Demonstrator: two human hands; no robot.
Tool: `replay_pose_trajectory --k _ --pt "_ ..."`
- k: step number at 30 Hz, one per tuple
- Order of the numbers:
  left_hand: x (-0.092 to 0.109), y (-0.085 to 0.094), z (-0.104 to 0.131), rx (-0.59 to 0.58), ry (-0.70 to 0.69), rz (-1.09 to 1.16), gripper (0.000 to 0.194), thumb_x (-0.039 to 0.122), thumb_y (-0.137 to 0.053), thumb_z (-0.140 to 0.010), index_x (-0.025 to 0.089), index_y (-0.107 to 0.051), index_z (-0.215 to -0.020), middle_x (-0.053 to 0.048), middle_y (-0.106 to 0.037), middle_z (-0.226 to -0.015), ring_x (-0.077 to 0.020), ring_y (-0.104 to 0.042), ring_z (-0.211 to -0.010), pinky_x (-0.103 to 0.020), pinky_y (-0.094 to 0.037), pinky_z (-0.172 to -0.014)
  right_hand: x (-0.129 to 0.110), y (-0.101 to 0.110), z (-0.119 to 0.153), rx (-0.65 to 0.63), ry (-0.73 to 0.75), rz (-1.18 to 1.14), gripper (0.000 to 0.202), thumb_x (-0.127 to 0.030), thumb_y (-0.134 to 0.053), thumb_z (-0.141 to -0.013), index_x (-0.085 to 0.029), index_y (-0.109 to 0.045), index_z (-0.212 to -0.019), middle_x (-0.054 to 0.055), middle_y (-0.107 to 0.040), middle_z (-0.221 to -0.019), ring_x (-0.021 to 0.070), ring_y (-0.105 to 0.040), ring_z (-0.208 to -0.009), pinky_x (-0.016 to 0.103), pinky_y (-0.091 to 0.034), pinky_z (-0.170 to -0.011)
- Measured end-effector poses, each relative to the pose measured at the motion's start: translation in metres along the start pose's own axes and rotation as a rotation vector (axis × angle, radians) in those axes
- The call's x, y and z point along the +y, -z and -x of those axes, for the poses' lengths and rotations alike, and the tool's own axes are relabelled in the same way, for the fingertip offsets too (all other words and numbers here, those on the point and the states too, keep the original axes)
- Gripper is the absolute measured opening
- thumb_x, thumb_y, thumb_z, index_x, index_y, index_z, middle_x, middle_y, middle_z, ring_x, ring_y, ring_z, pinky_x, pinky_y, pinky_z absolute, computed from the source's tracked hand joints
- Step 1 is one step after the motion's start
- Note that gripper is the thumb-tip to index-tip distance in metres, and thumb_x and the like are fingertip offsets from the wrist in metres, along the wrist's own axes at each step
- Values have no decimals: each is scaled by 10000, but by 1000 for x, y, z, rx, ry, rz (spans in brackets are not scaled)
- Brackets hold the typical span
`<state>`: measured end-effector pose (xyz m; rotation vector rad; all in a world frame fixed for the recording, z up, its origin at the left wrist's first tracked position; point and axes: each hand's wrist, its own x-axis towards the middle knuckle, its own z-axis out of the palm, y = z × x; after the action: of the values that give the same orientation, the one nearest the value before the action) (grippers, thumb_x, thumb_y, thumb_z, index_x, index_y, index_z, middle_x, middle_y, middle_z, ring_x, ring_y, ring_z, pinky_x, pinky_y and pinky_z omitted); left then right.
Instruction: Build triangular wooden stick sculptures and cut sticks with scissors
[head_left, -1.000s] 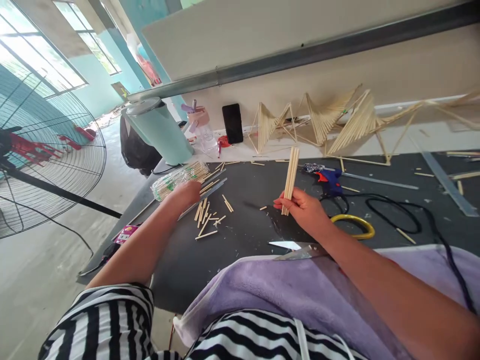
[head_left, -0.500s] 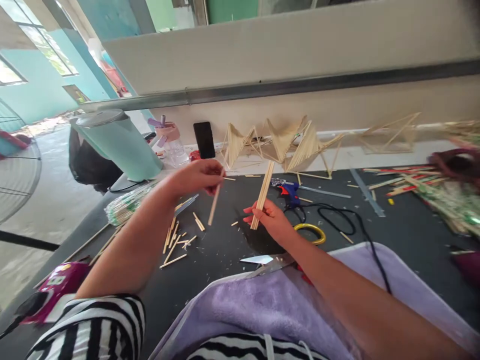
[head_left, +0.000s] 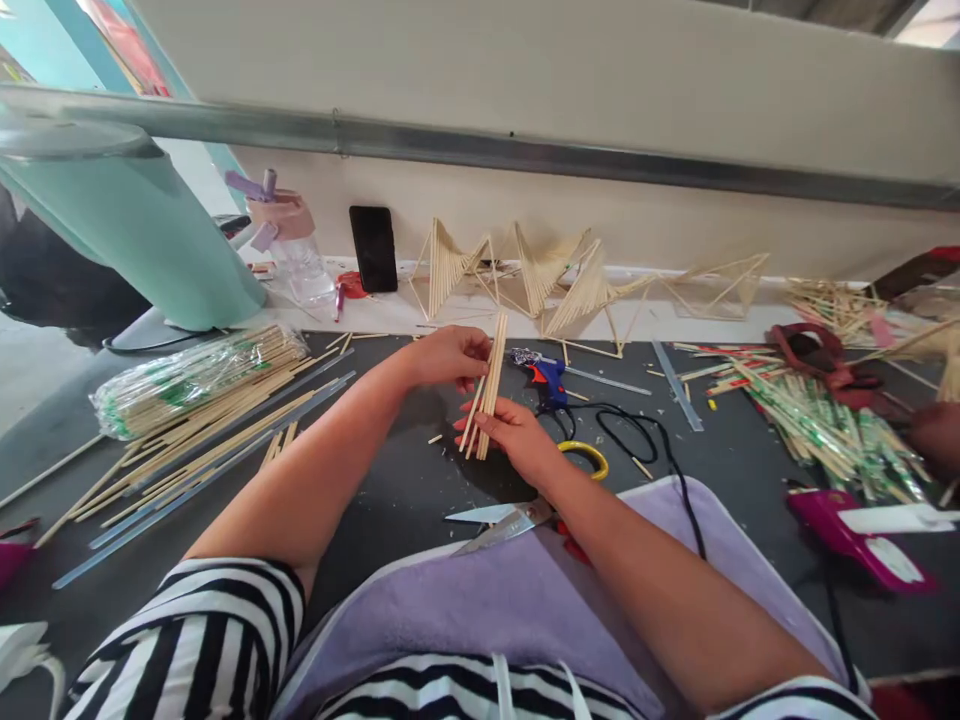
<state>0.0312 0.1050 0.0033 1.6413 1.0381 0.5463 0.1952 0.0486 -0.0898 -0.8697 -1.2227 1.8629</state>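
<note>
My right hand (head_left: 514, 437) grips a small bundle of thin wooden sticks (head_left: 493, 385), held upright and slightly tilted above the dark table. At the bundle's left side, my left hand (head_left: 459, 358) pinches a single wooden stick (head_left: 472, 418) near its upper end. That stick lies against or just beside the bundle; I cannot tell which. Below my right wrist are open scissors (head_left: 510, 522) with a yellow handle ring (head_left: 589, 458) showing. A blue glue gun (head_left: 550, 383) lies behind my right hand.
Zigzag stick frames (head_left: 525, 275) stand along the wall, near a phone (head_left: 373, 250) and a water bottle (head_left: 289, 245). Wrapped sticks (head_left: 202, 380) lie left, more sticks (head_left: 832, 430) right. A black cord (head_left: 675, 470) crosses the purple cloth (head_left: 465, 610). A teal container (head_left: 150, 220) stands back left.
My left hand has moved right with its single stick, up to the bundle in my right hand. The view has turned right and down, showing more of the table's right side.
</note>
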Motion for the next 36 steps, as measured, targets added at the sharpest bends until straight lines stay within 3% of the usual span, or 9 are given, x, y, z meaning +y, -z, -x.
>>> replay_pose_trajectory --k 8,11,16,22,36 --pt "-2 -3 2 -179 -122 216 360 93 -683 -664 138 -540 -992 -39 -695 -808 -92 -621 -569 -238 -504 -584 -2 -1 5 -56 -14 55 355 -498 -744 -690 -206 -627 -854 33 -725 -854 180 -686 -749 354 -549 -764" --pt "2 -1 5 -220 -149 231 364 133 -722 -662 132 -554 -985 -38 -694 -791 -106 -633 -604 -245 -513 -607 -4 -3 6 -74 -17 26 368 -523 -728 -703 -207 -598 -841 22 -716 -806 191 -688 -754 367 -549 -769" --pt "0 -2 3 -197 -172 182 260 189 -748 -666 126 -574 -850 9 -639 -659 -90 -594 -547 -213 -487 -545 -2 -2 6 -96 23 11 346 -520 -686 -758 -209 -565 -852 9 -693 -769 172 -679 -728 367 -558 -762" --pt "-3 -1 2 -193 -116 121 153 166 -705 -698 122 -592 -790 16 -635 -621 -83 -593 -538 -206 -487 -549 0 1 6 -84 -11 33 367 -476 -747 -704 -196 -582 -876 13 -703 -720 188 -693 -661 378 -583 -675" --pt "7 1 9 -136 -43 103 110 120 -723 -666 105 -628 -720 -5 -664 -614 -85 -608 -532 -201 -490 -549 -3 2 7 -82 -95 -17 338 -443 -780 -682 -164 -669 -839 58 -730 -759 221 -718 -720 395 -585 -729"
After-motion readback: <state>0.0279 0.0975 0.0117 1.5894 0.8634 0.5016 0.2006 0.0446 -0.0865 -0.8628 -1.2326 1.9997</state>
